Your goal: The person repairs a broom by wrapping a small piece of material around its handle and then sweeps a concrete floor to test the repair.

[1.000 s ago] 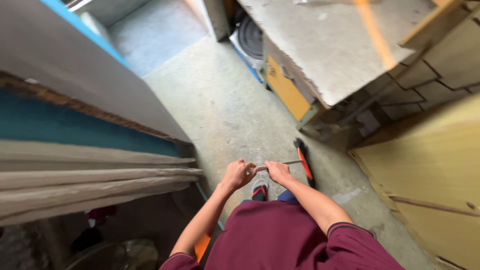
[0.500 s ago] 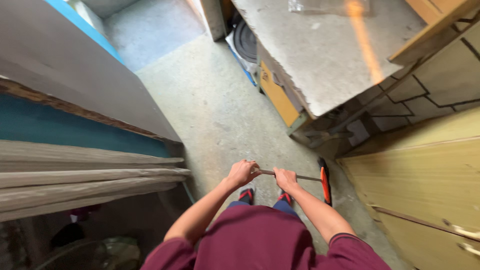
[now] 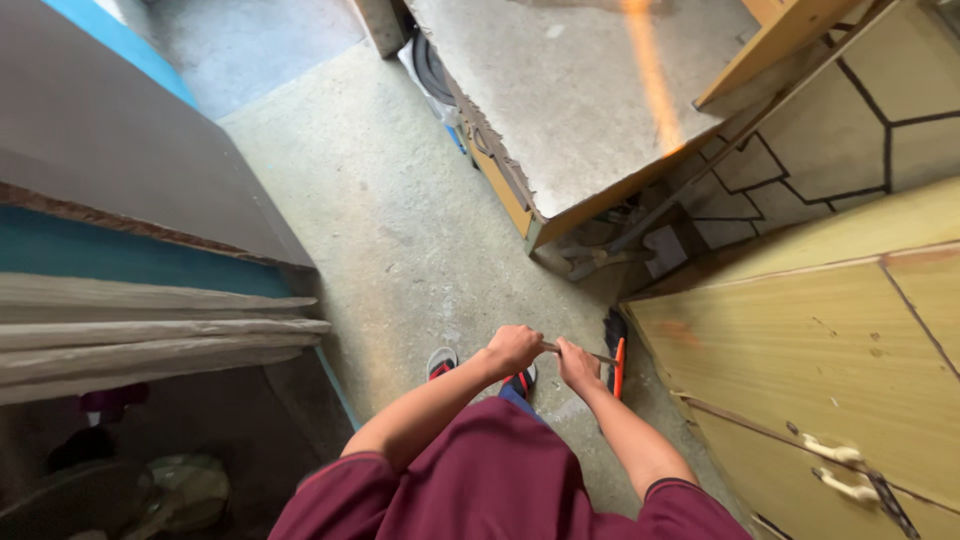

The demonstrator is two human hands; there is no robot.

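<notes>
Metal shaft of the hammer sat gripped in both your hands, held roughly level in front of your waist above the concrete floor. Your left hand was fisted around the near end; your right hand clamped the shaft just beside it, hands almost touching. The orange-and-black head end pointed right, close to the yellow wooden cabinet. Your shoes showed below your hands.
</notes>
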